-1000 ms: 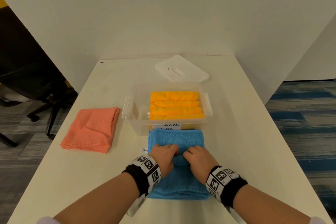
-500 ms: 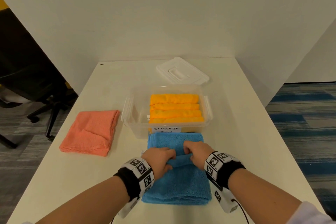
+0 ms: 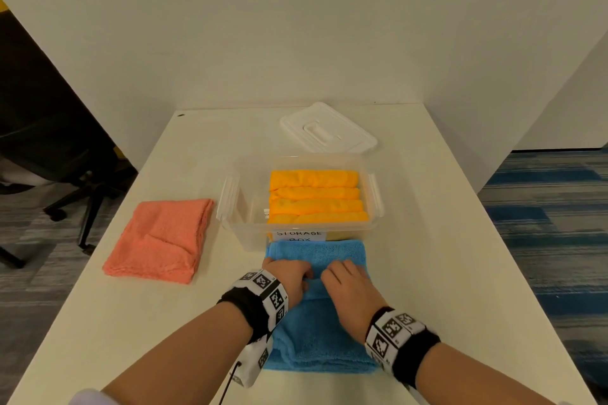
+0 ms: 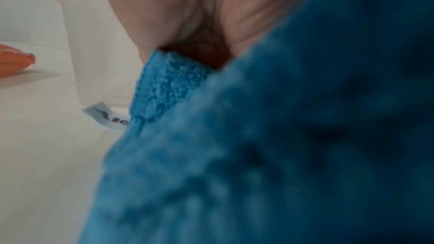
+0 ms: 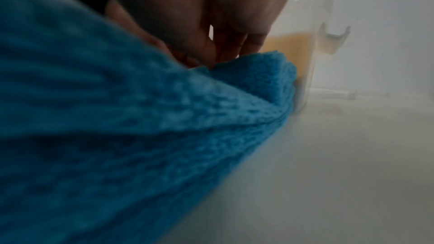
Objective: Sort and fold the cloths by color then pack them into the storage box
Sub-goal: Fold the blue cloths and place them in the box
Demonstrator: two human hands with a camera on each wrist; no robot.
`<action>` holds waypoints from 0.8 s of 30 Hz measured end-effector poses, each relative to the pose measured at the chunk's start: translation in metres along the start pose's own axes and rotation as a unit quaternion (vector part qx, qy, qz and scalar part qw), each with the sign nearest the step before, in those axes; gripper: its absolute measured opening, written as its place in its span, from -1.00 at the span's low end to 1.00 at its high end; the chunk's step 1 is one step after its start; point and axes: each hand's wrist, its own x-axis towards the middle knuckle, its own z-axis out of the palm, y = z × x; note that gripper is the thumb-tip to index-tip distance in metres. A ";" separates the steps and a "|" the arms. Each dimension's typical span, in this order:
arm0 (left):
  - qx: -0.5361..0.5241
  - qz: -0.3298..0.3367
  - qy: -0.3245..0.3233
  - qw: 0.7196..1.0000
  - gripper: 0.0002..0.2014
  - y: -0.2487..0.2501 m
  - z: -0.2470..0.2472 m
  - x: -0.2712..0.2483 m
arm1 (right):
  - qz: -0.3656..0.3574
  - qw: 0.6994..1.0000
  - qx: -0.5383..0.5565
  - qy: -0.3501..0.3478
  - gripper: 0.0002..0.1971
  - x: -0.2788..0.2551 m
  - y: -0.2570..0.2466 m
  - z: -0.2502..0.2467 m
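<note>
While both hands, the left hand and right hand, pinch a fold of the blue cloth lying on the surface against the storage box, folding looks underway, so next they should carry that fold over evenly.

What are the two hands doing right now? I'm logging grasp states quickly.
Left hand: fingers curled, gripping the folded blue terry cloth.
Right hand: fingers curled, gripping the same cloth.
</note>
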 end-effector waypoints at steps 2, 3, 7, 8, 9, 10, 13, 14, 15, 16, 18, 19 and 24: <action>0.013 0.002 -0.012 1.000 -0.74 0.001 -0.003 0.003 | -0.016 1.000 0.012 0.013 -0.68 -0.005 -0.004 0.004; 0.015 0.005 -0.018 1.000 -0.75 0.001 -0.004 0.004 | -0.013 1.000 0.027 0.009 -0.68 -0.005 -0.003 0.006; -0.079 0.032 -0.005 0.996 -0.77 -0.006 -0.011 0.001 | 0.033 0.993 0.104 -0.051 -0.63 0.002 0.012 0.017; -0.116 0.044 0.005 0.992 -0.76 -0.010 -0.013 -0.001 | 0.048 0.990 0.117 -0.060 -0.66 0.005 0.016 0.017; -0.136 0.065 0.015 0.988 -0.74 -0.015 -0.014 -0.005 | 0.060 0.988 0.130 -0.063 -0.68 0.008 0.018 0.015; -0.134 0.090 0.021 0.987 -0.72 -0.021 -0.016 -0.008 | 0.069 0.985 0.140 -0.067 -0.70 0.011 0.020 0.013; -0.045 0.130 0.039 0.990 -0.68 -0.036 -0.018 -0.017 | 0.080 0.981 0.147 -0.094 -0.73 0.017 0.025 0.008; -0.023 0.124 0.042 0.991 -0.68 -0.038 -0.018 -0.019 | 0.080 0.980 0.151 -0.099 -0.74 0.019 0.026 0.008; -0.017 0.111 0.044 0.993 -0.70 -0.039 -0.016 -0.020 | 0.082 0.979 0.155 -0.104 -0.74 0.020 0.027 0.009; -0.021 0.100 0.050 0.994 -0.72 -0.038 -0.014 -0.020 | 0.085 0.978 0.158 -0.107 -0.74 0.021 0.028 0.009; -0.037 0.069 0.057 0.995 -0.76 -0.034 -0.011 -0.020 | 0.090 0.976 0.163 -0.113 -0.74 0.023 0.029 0.009; -0.049 0.048 0.055 0.996 -0.79 -0.032 -0.011 -0.019 | 0.092 0.976 0.163 -0.114 -0.74 0.024 0.029 0.009; 0.076 0.066 0.080 0.992 -0.77 -0.019 -0.010 -0.018 | 0.111 0.975 0.155 -0.112 -0.75 0.026 0.029 0.005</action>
